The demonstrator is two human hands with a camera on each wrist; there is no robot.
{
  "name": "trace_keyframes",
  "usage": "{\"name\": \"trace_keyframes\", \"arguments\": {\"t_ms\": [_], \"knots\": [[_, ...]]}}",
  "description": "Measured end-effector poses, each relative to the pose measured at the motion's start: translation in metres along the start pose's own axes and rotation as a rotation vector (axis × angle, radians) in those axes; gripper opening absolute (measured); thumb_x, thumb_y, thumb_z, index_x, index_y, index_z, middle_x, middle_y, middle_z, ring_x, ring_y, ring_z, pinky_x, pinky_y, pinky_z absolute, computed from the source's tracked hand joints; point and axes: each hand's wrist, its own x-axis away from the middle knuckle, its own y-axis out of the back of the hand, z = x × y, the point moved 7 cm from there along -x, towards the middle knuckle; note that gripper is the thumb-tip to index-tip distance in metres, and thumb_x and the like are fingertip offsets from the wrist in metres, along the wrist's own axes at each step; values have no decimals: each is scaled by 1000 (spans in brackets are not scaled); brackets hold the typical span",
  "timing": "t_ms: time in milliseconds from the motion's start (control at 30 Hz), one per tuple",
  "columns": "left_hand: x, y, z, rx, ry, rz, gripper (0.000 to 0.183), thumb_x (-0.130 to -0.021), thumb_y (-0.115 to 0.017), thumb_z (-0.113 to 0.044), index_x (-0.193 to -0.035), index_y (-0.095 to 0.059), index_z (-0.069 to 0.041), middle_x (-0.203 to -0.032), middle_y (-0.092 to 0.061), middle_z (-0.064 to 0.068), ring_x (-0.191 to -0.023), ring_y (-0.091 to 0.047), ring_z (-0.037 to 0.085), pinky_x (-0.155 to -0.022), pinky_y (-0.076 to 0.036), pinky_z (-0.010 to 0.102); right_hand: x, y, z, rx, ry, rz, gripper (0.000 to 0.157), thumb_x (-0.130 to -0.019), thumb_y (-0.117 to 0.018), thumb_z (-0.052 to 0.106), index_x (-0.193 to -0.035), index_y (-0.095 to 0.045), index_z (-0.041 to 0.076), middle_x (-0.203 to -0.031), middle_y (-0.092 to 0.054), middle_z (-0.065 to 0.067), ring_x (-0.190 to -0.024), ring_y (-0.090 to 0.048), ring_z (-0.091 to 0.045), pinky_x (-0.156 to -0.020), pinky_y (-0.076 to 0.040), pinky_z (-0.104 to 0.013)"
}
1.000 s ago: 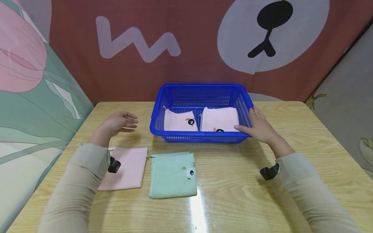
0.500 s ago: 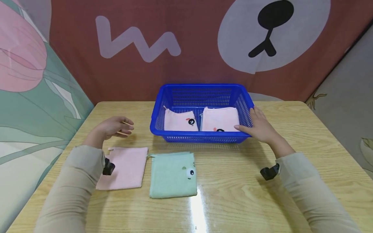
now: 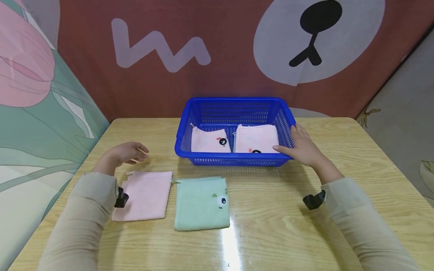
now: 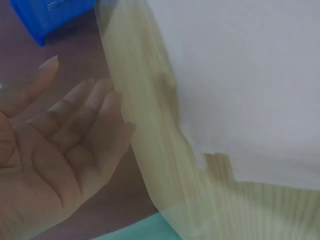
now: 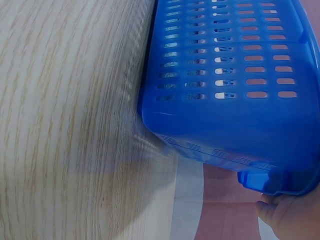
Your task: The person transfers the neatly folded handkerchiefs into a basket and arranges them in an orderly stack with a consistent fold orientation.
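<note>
My right hand (image 3: 303, 149) grips the right end of a blue plastic basket (image 3: 234, 155), thumb over the rim and fingers outside. In the right wrist view only part of that hand (image 5: 292, 215) shows, at the rim of the basket (image 5: 210, 122). Inside lie two folded pink towels with stitched faces, a left one (image 3: 207, 141) and a right one (image 3: 255, 136). My left hand (image 3: 126, 153) is in the air, fingers loosely bent and holding nothing, just behind a folded pink towel (image 3: 147, 195). Beside that towel lies a folded green towel (image 3: 198, 205) with a stitched eye.
Everything rests on a wood-grain table (image 3: 288, 233). A brown cloth backdrop (image 3: 152, 90) with a bear's muzzle rises behind the basket, and a flower-patterned cloth (image 3: 30, 124) borders the left side.
My left hand has drawn back left and toward me, away from the basket, uncovering more of the pink towel on the table. My right hand, the basket and the towels stay put.
</note>
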Motion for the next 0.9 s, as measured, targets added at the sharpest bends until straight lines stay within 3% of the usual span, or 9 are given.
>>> {"name": "trace_keyframes", "arguments": {"t_ms": [400, 733, 900], "knots": [[3, -2, 20, -130, 47, 29, 53, -87, -50, -21, -122, -30, 14, -124, -34, 31, -113, -34, 43, -90, -30, 50, 0, 0, -1, -1, -5, -3, 102, -77, -47, 58, -132, 6, -10, -138, 14, -24, -125, 15, -34, -96, -1, -55], [3, -3, 37, -195, 84, 29, 50, -78, -62, -18, -111, -39, 12, -108, -43, 23, -93, -43, 29, -78, -38, 40, 0, 0, 0, -7, -6, -2, 102, -78, -47, 58, -132, 6, -10, -138, 15, -24, -125, 16, -34, -96, -1, -55], [2, -5, 44, -239, 87, 25, 48, -75, -65, -16, -107, -43, 13, -107, -45, 24, -94, -44, 31, -80, -39, 42, 0, 0, -1, -9, -4, -5, 102, -78, -47, 58, -132, 6, -10, -138, 14, -24, -125, 16, -34, -96, -1, -55]]}}
